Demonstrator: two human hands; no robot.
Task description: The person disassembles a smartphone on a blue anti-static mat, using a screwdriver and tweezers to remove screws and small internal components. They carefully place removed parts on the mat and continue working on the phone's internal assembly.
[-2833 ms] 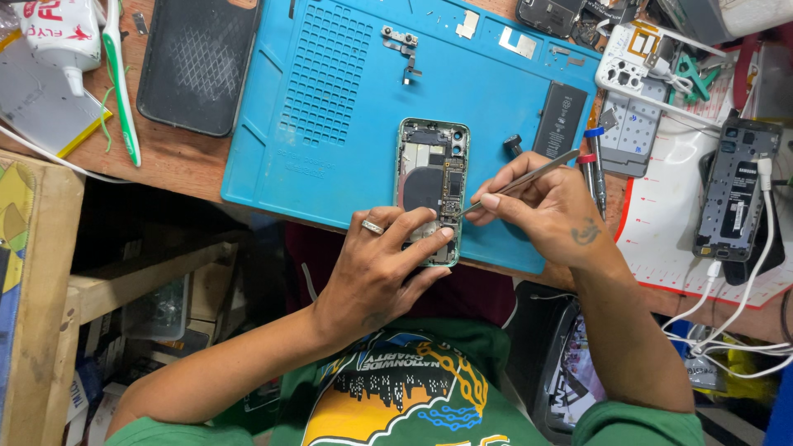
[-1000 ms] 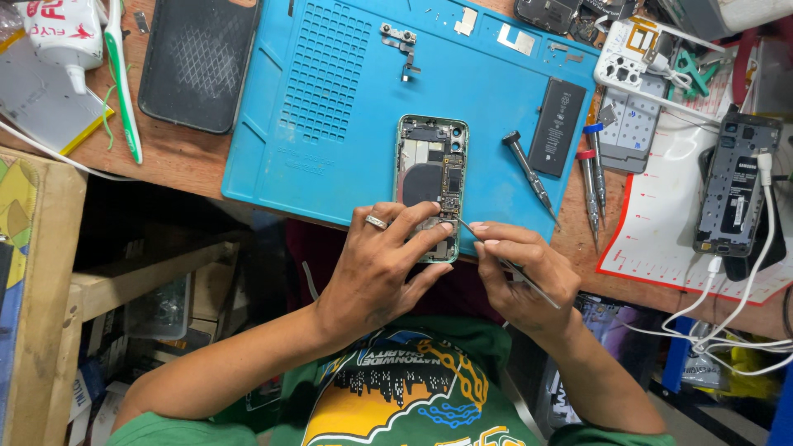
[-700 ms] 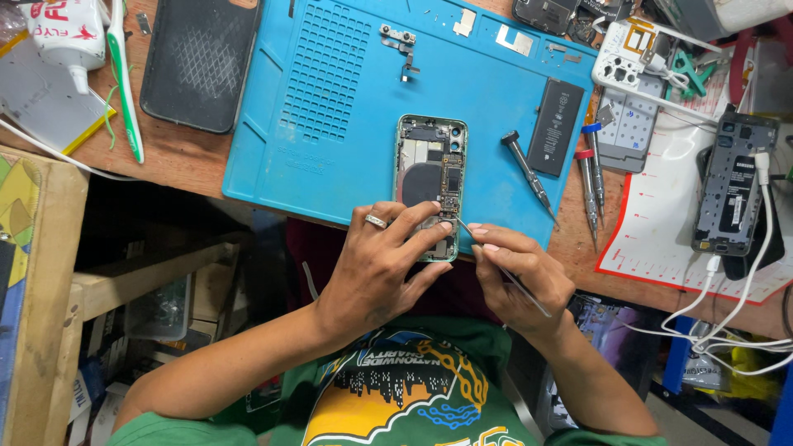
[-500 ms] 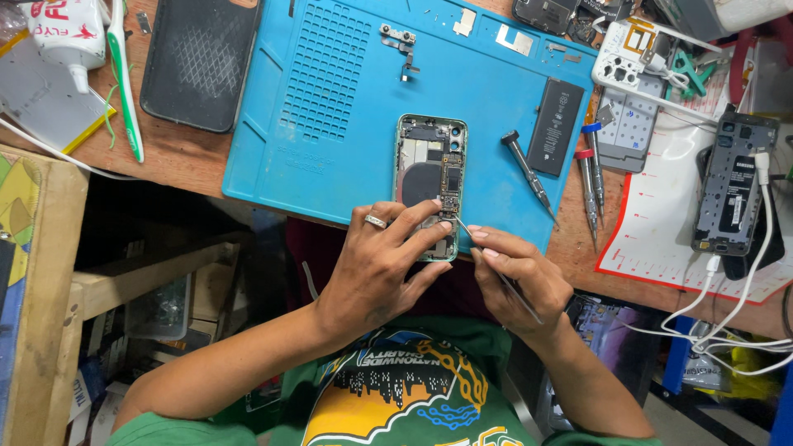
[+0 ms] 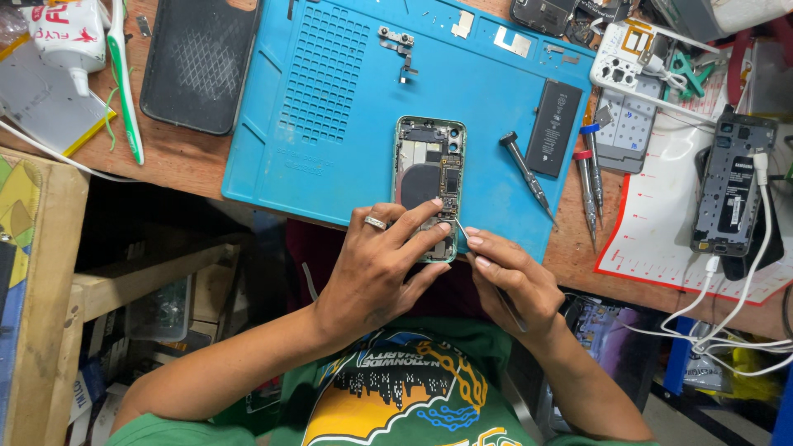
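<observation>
Opened phone (image 5: 428, 186) on blue mat (image 5: 330, 124) | battery (image 5: 554, 127) and screws already out | left hand (image 5: 376, 264) clasping lower end | right hand (image 5: 512, 281) pinching tweezers (image 5: 462, 239) at bottom edge | inner parts remaining.

A black battery (image 5: 554, 127) and a loose screwdriver (image 5: 526, 175) lie on the blue mat (image 5: 330, 124); a dark phone case (image 5: 197, 66) and green toothbrush (image 5: 124, 78) rest left, a charging phone (image 5: 730, 192) right.
</observation>
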